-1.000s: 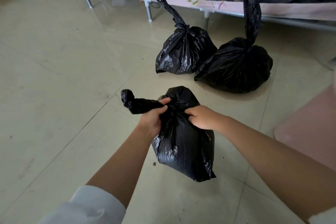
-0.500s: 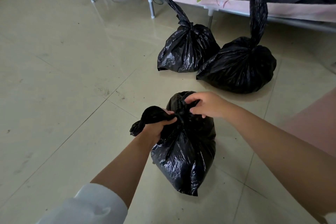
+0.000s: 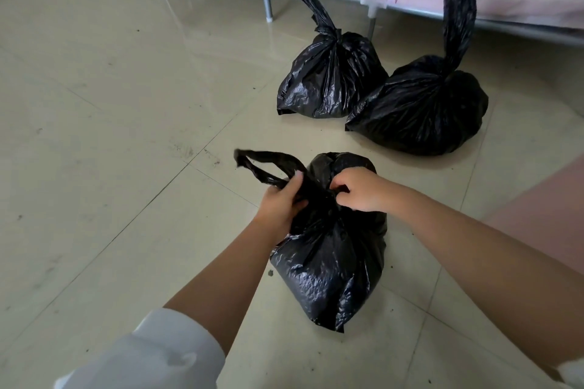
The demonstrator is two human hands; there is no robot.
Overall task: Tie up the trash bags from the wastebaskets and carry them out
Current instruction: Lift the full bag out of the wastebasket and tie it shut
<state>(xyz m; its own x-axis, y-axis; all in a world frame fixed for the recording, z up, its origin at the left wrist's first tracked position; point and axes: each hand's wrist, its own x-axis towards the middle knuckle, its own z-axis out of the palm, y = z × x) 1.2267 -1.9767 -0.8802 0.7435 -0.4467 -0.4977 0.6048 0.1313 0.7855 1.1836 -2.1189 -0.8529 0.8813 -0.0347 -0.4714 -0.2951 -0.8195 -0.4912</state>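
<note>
A black trash bag (image 3: 328,265) sits on the tiled floor right in front of me. My left hand (image 3: 281,202) grips its twisted neck, whose loose end (image 3: 265,164) sticks out to the left as a flat loop. My right hand (image 3: 360,188) pinches the plastic at the neck from the right side. Two more black trash bags stand farther back, touching each other: a smaller tied bag (image 3: 328,82) and a bigger tied bag (image 3: 423,107), each with a long tail pointing up.
A metal rack (image 3: 267,0) with a pink fabric edge runs along the back, with clothes piled on it. A pink object (image 3: 543,208) lies at the right edge. Small crumbs of dirt dot the pale floor tiles (image 3: 110,167).
My left hand has drawn the bag's loose end out to the left, from a bunched lump into a longer loop. Both hands stay at the neck. The view has dipped closer.
</note>
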